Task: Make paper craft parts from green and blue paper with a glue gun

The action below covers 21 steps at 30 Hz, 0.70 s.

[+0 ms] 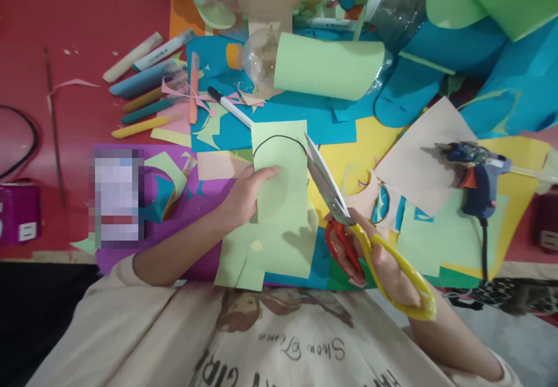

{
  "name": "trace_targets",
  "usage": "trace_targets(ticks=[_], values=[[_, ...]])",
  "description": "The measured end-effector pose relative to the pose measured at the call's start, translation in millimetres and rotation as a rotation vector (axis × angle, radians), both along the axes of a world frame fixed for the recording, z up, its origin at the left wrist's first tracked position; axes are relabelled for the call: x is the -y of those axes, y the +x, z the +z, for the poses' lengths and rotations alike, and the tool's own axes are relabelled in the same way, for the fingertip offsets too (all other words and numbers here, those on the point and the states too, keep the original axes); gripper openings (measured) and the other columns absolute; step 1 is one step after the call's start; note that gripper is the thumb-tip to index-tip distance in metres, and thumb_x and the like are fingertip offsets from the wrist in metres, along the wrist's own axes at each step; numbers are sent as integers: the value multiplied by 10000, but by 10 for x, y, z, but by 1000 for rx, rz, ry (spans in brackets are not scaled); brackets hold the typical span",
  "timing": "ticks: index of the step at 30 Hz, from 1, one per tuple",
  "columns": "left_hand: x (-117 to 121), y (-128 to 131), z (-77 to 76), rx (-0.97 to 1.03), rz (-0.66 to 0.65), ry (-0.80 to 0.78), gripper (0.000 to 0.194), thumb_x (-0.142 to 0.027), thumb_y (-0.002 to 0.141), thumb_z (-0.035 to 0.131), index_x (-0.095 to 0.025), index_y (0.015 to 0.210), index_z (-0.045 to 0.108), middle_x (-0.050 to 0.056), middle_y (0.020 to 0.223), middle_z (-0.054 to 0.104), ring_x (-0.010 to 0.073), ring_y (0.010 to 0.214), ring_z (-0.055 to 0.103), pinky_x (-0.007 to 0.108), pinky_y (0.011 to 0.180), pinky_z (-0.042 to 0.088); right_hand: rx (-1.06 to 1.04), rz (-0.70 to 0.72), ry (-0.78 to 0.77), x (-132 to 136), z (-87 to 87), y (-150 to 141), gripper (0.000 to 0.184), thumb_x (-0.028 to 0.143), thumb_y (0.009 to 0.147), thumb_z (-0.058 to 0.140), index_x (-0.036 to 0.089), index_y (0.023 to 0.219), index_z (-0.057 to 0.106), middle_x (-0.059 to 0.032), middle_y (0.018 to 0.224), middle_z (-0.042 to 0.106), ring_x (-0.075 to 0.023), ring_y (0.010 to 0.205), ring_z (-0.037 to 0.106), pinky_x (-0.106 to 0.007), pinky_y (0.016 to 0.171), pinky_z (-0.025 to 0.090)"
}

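There is one view, from a camera on the person's head. It sits above the near edge of the surface (108, 21) and looks forward and down. It is close, with the left fingers (265, 173) and right fingers (380, 254) near the middle. The shirt (279, 334) shows below the near edge. The surface runs past the view's left and right sides.

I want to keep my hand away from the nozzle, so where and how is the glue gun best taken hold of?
Probably grip the glue gun by its blue handle, coming from the near side: the handle points that way, while the nozzle faces left.
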<state>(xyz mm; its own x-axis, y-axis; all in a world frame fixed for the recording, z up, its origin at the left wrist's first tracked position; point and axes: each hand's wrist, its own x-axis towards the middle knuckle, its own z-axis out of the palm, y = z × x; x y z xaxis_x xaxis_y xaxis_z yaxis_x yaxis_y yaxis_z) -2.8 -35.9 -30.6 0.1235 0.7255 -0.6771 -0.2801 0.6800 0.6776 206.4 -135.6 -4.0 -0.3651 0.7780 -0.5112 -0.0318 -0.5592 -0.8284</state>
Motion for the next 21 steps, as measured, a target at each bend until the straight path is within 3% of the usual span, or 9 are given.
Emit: trace_targets(ticks=[5,11,21], values=[[0,19,44,-4,-23,19,286,-383,610,759,-188,813,708,28,864,749,294,1019,672,346,838,530,-45,-31,12,-59,28,-24,630,753,779,471,270,1183,498,64,586,432,-75,375,294,-214,286,237],[-16,31,97,18,-96,34,215,-372,648,725,-199,773,703,41,854,741,299,1015,669,349,836,526,-48,10,47,-122,28,-45,655,782,764,449,257,1154,490,73,570,431,-70,358,291,-225,299,241],[-10,15,49,29,-104,46,277,-382,671,712,-186,867,713,48,913,747,295,1032,664,348,843,528,-38,37,41,-94,-3,-24,646,774,781,432,260,1169,482,69,580,416,-78,378,296,-233,316,219]])
